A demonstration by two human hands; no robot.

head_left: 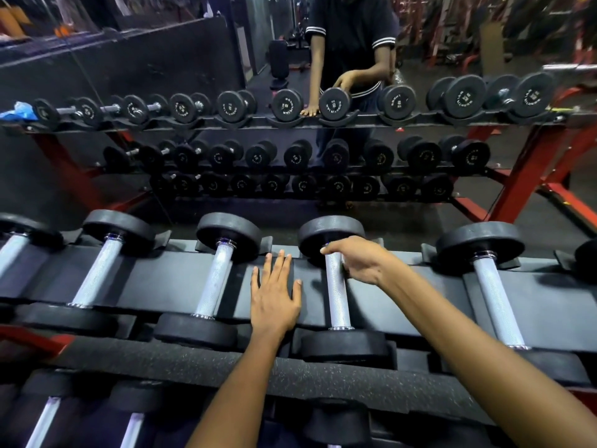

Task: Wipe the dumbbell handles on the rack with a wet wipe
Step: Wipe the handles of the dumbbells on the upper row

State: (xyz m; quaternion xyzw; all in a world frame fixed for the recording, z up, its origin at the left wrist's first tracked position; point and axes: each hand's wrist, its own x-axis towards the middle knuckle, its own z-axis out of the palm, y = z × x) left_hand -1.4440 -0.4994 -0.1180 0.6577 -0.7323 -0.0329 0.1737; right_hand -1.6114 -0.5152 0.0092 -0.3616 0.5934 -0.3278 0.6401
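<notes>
Four dumbbells show whole along the near rack shelf (403, 295), each w/ a knurled silver steel handle and round matte black rubber heads sitting in black cradles. The third dumbbell (342, 345) from the left is the one being handled: its handle (337, 299) runs front to back, far head just above the right hand (358, 260). That hand's fingers curl round the far end of the handle, thumb on top near the collar; whether a wipe is under them can't be told, nothing white shows. The left hand (274, 295) lies flat, fingers straight & a bit spread, palm down on the smooth black shelf plate between this dumbbell and the next dumbbell (206, 282) to the left. A speckled rubber strip (226, 367) runs along the shelf's front edge, w/ more handles on the tier below. A mirror (161, 66) behind reflects the red-framed rack, three tiers of black dumbbells, and the person in a dark top w/ striped sleeve cuffs. A crumpled blue bag or cloth (19, 110) sits at the reflection's far-left top tier.
</notes>
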